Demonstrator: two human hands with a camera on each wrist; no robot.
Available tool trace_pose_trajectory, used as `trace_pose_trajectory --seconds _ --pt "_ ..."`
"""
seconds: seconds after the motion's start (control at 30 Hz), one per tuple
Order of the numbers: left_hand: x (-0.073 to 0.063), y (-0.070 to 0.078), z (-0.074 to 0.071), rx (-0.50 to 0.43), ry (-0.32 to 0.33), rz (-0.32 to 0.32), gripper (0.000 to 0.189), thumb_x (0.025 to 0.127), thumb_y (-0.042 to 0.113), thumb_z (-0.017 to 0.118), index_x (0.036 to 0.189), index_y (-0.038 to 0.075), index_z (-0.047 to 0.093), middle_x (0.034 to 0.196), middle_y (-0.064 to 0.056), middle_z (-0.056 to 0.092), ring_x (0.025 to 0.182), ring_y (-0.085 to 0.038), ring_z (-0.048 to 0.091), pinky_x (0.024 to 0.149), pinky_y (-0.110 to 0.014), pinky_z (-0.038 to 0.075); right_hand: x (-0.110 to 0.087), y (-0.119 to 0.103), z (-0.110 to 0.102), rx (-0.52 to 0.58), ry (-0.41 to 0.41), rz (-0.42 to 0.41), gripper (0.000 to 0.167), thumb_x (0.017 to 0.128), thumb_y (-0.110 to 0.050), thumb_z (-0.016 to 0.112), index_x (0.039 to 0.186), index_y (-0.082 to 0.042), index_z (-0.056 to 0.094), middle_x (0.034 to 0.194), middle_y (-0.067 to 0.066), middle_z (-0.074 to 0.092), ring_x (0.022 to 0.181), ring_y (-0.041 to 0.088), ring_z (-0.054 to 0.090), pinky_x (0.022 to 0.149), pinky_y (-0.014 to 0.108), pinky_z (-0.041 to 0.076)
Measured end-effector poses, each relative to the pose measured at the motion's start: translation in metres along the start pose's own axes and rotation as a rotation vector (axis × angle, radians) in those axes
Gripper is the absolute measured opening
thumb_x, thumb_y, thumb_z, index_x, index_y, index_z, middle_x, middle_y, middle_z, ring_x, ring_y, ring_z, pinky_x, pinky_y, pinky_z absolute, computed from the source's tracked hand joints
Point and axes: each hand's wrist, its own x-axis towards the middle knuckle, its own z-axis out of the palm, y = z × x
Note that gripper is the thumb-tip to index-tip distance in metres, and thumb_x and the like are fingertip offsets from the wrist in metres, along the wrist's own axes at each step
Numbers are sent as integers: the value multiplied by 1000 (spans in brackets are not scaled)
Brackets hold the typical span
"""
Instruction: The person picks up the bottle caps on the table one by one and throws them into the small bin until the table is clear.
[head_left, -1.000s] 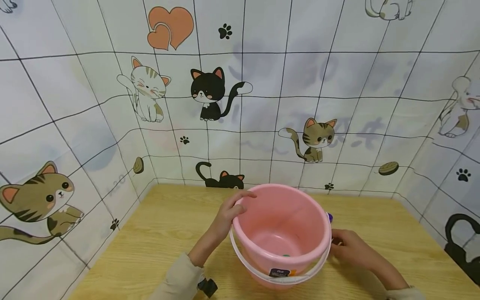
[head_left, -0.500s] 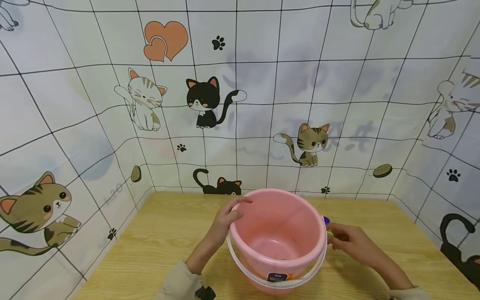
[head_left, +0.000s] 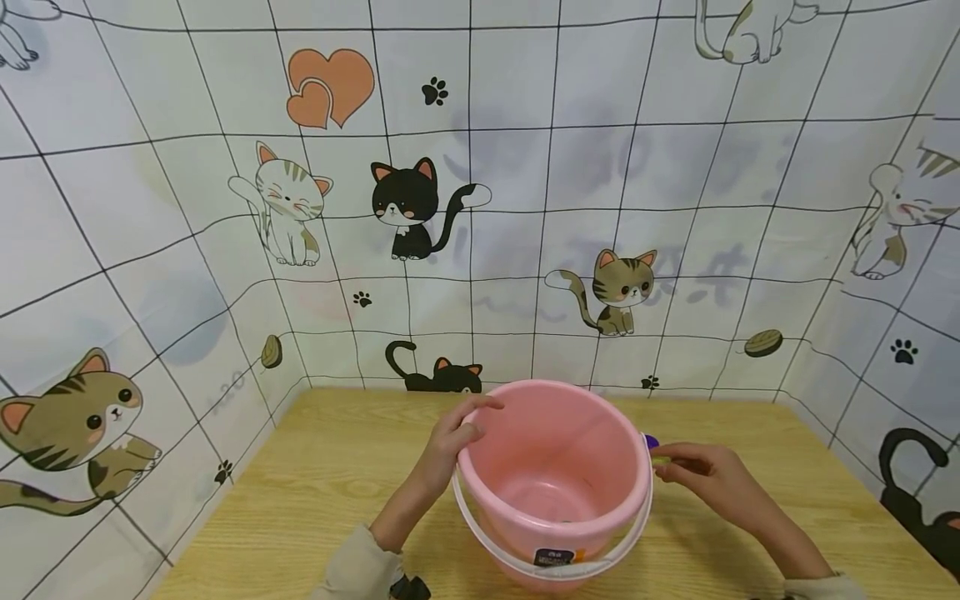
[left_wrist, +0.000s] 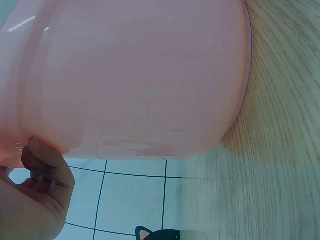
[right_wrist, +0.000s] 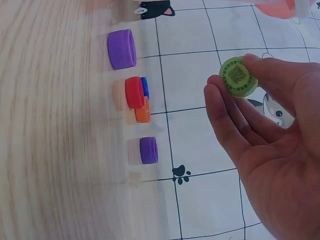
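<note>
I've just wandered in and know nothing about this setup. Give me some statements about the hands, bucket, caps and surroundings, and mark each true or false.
1. The left hand grips the rim of the pink bucket. True.
2. A blue cap is pinched between fingers. False: the right hand pinches a green cap.
3. In the right wrist view, a red cap appears between two purple caps. True.
4. The bucket has no handle. False: a white handle hangs down on the side nearest the person.
5. Fish decorate the scene. False: cartoon cats decorate the wall.
</note>
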Motion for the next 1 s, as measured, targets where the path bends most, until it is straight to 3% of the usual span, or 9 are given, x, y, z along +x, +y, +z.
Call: trace_pose_trajectory --seconds 0.07,0.17,0.27,0.37,0.53,0.73,1.0 --pt "0 0 0 -2 2 0 45 93 18 46 134 9 63 147 -19 53 91 -33 69 75 -37 61 0 0 -1 -19 16 -13 23 98 -5 65 120 -4 74 111 -16 75 96 3 74 78 26 61" --pt "0 0 0 -4 4 -4 46 93 19 47 134 9 63 146 -19 53 88 -31 69 74 -35 61 0 -3 -2 -50 54 -12 23 97 -4 67 119 -6 75 114 -3 77 98 -1 72 78 24 61" --pt "0 0 0 -2 1 -1 45 93 18 46 134 9 63 146 -19 54 88 -32 69 73 -35 61 0 -7 -5 -99 88 36 24 97 -8 68 121 -7 74 115 12 76 98 -4 70 77 23 60" --pt "0 -1 0 -2 -6 4 45 93 16 46 134 9 63 146 -19 53 89 -35 69 74 -38 62 0 -11 -9 -148 108 100 27 97 -13 69 124 -7 72 119 19 74 98 -8 68 76 22 60" --pt "1 -2 0 1 -7 2 45 93 16 46 134 8 62 146 -20 53 89 -36 69 74 -40 62 0 -18 -15 -204 140 115 29 96 -15 72 125 -14 72 126 17 71 105 -16 58 76 21 59" --pt "1 0 -1 0 -6 0 46 93 17 46 135 8 62 143 -21 55 83 -34 70 72 -38 62 2 -32 -21 -267 169 82 32 93 -14 75 126 -16 72 120 9 68 103 -16 57 76 18 58" --pt "1 1 0 -6 -7 7 46 92 18 47 135 7 62 142 -23 55 82 -34 70 71 -37 62 3 -48 -24 -287 200 76 31 93 -16 76 124 -16 73 114 5 68 84 -7 64 69 22 57"
